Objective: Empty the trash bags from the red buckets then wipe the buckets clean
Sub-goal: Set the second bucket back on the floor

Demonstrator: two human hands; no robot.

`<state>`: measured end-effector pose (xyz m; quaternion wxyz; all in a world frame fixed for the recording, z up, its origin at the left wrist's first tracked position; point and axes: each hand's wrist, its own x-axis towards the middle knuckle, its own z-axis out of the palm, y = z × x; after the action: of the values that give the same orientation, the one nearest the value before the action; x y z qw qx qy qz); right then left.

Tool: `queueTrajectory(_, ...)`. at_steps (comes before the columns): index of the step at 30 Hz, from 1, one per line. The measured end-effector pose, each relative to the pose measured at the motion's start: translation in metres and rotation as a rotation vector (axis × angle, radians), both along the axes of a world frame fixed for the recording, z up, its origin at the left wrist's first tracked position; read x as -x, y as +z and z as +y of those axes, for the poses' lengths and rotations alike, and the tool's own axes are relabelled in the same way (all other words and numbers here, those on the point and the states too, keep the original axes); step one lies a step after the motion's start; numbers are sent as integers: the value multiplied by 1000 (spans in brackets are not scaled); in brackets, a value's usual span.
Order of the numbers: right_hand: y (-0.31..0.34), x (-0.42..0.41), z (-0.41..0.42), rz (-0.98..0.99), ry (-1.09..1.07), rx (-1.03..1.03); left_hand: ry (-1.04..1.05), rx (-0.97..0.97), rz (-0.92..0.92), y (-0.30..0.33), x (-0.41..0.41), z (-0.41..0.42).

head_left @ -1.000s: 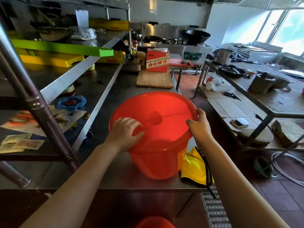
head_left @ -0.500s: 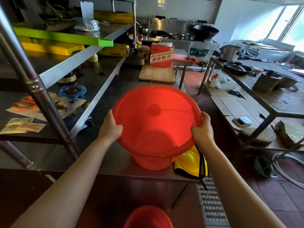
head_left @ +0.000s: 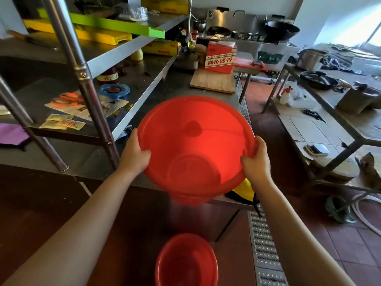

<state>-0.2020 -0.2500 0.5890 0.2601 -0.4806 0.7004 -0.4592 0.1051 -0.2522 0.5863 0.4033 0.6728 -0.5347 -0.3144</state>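
Two hands share one load: the left hand (head_left: 135, 152) curls its fingers over the near-left rim of the red bucket (head_left: 195, 149), and the right hand (head_left: 256, 159) clasps the opposite rim, likely for balance. It hangs tilted, empty, off the steel counter (head_left: 165, 83). Below waits a second bucket (head_left: 186, 261); a yellow cloth (head_left: 244, 189) lies at the counter's edge, probably for wiping.

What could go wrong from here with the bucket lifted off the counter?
1. Both hands, left hand and right hand, grip only the rim of the red bucket; a slip would likely drop it onto the second bucket on the floor below.
2. Swinging it back could knock the yellow cloth off the counter edge.
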Motion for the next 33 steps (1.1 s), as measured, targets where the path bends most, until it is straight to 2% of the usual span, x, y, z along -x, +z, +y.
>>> queueTrajectory(6,-10,-32,39,22,19,-40,-18,10,33,-5,-38,33)
queueTrajectory(16,-34,-126,121,19,-41,42,-55,41,31,-22,-134,110)
queueTrajectory(21,-52,-162,157,44,-56,-22,-67,16,16,-41,-181,145)
queueTrajectory(26,-80,-189,185,-24,-95,-100,-59,18,-24,-59,-207,178)
queueTrajectory(30,-116,-208,198,32,-60,-231,-61,-62,-26,-95,-229,189)
queueTrajectory(33,-152,-218,197,3,-40,-369,-71,-134,-28,-129,-240,191)
